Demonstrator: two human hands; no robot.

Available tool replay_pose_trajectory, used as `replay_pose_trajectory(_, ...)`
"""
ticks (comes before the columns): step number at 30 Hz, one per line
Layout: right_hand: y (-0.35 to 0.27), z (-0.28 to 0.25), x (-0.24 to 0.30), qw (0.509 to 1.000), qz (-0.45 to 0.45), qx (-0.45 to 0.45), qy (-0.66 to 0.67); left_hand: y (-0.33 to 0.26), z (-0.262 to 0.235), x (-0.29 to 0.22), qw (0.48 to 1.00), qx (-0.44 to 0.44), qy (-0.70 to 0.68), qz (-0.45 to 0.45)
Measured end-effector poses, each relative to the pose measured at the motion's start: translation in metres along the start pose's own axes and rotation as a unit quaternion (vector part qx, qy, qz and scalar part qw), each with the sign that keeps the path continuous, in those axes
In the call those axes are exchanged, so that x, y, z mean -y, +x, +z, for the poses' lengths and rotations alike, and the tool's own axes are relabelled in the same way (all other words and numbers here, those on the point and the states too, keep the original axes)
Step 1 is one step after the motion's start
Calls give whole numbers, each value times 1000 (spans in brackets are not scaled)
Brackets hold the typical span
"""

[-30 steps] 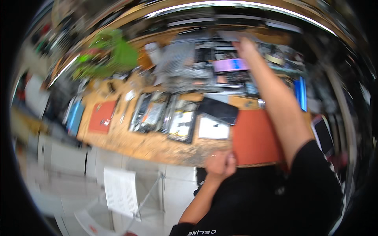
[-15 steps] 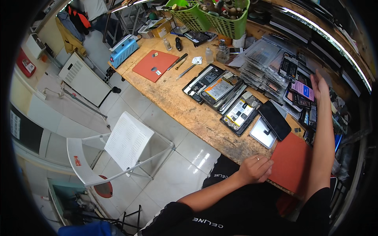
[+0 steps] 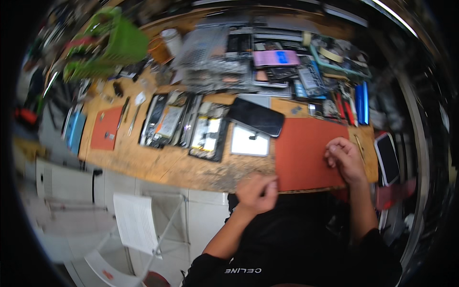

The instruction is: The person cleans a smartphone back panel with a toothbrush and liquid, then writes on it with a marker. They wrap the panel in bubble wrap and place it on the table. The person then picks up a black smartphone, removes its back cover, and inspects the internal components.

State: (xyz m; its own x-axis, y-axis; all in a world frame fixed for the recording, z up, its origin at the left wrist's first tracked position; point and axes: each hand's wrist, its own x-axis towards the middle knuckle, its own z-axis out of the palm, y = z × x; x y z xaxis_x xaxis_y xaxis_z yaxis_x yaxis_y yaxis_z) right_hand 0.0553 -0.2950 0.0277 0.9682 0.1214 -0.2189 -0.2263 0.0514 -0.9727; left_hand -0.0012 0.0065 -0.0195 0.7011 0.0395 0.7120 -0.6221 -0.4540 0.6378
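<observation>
My left hand (image 3: pixel 256 192) rests at the front edge of the wooden bench, by the near left corner of a red mat (image 3: pixel 306 155). Its fingers curl into a loose fist, and I see nothing in it. Over the right part of the mat hovers my right hand (image 3: pixel 345 159), fingers loosely bent and apart, holding nothing. A black phone (image 3: pixel 258 116) lies tilted across a silver-white panel (image 3: pixel 249 142) just left of the mat. Further left are an opened phone with its battery showing (image 3: pixel 206 134) and more opened devices (image 3: pixel 167 122). Motion blurs the picture somewhat.
Stacked clear trays (image 3: pixel 210 67) stand at the back, with a pink-purple phone (image 3: pixel 275 58) on a pile beside them. Red-handled tools (image 3: pixel 346 107) and a blue object (image 3: pixel 363 103) lie right of these. A green basket (image 3: pixel 126 40) and white folding chair (image 3: pixel 135 224) are left.
The view has turned to the right. My right hand has come back from the pile near the pink-purple phone to above the red mat. My left hand stays by the bench edge.
</observation>
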Motion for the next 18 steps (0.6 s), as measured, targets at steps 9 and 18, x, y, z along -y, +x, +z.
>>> replay_pose_trajectory(9, -21, 9, -33, 928, -193, -189, -256, 160, -66, 65, 990, -66, 88, -84)
replay_pose_trajectory(18, -26, 15, -27, 892, -252, -170, -334, 281, 16, 77, 869, 72, 484, -76)
